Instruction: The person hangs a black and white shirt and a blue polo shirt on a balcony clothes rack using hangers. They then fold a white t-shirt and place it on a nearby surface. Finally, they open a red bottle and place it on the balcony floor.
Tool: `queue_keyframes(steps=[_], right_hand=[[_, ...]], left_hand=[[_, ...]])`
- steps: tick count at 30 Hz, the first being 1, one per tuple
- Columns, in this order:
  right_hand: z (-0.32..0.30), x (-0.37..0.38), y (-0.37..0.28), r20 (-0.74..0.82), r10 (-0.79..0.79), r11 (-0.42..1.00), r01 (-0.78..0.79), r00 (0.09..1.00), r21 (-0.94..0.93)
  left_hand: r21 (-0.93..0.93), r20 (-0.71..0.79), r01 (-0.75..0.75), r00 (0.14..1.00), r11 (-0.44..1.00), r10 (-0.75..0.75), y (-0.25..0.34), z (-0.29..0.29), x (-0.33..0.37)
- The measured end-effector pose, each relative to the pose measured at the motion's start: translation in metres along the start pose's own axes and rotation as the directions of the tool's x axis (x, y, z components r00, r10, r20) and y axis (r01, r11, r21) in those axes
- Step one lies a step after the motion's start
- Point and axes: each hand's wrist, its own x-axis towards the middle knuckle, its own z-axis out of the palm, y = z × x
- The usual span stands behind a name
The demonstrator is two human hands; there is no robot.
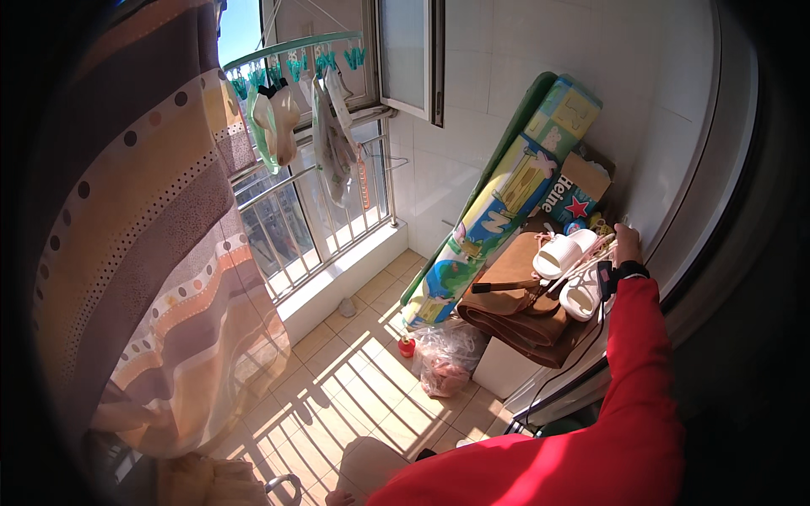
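Observation:
My right arm, in a red sleeve with a black band at the wrist, reaches far right. My right hand (625,244) looks closed beside some thin pale rods or cords (597,260); what it grips is hidden. Just left of it, a white slipper (561,255) lies on a folded brown leather-like sheet (516,305). Its mate, another white slipper (582,295), rests below my wrist. A dark strap or handle (498,287) crosses the brown sheet. Only a bit of my left hand (340,498) shows at the lower edge, its fingers mostly cut off.
A rolled patterned foam mat (498,211) leans against the tiled wall. Near its foot sit a clear plastic bag (443,358) and a small red object (407,346). A green box (575,190) stands behind the slippers. Left are a striped curtain (160,228) and a clothes-peg hanger (295,46).

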Motion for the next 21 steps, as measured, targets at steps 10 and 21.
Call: queue_keyframes(steps=[10, 21], right_hand=[[0.009, -0.006, 0.015, 0.037, 0.03, 0.99, -0.035, 0.999, 0.14], [0.032, -0.048, 0.005, -0.206, -0.213, 0.947, 0.254, 0.955, 0.197]], left_hand=[[-0.087, 0.007, -0.021, 1.0, 0.996, 0.022, 0.014, -0.028, -0.032], [-0.044, -0.064, -0.031, 0.998, 0.999, 0.028, 0.019, -0.038, -0.069]])
